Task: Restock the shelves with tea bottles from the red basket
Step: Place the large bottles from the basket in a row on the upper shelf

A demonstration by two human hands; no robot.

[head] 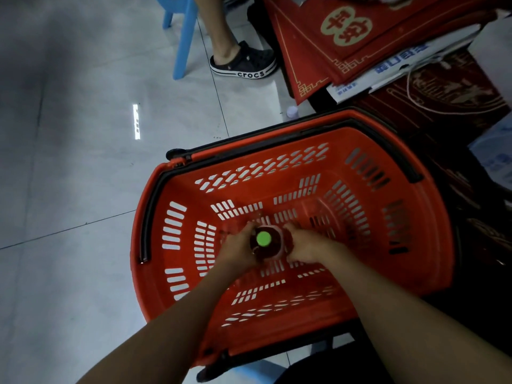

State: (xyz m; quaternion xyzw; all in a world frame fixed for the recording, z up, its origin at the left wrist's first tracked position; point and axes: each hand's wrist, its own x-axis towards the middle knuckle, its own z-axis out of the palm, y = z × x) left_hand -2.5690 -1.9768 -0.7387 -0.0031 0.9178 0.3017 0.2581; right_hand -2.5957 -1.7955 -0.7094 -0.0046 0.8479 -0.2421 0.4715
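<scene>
tiled floor (83,189), red basket (263,187) (1 bottle (263,239))

Legible markings, head view. The brand name "crocs" runs in black lower-case letters along the white sole band of the dark shoe (243,60) at the top centre. A large gold Chinese double-happiness sign, seen rotated, is printed on the red bag (346,26) at the top right, with a gold key-pattern border near its edge. The white bag (399,70) beneath it carries blue Chinese characters, upside down and too blurred to read.
</scene>
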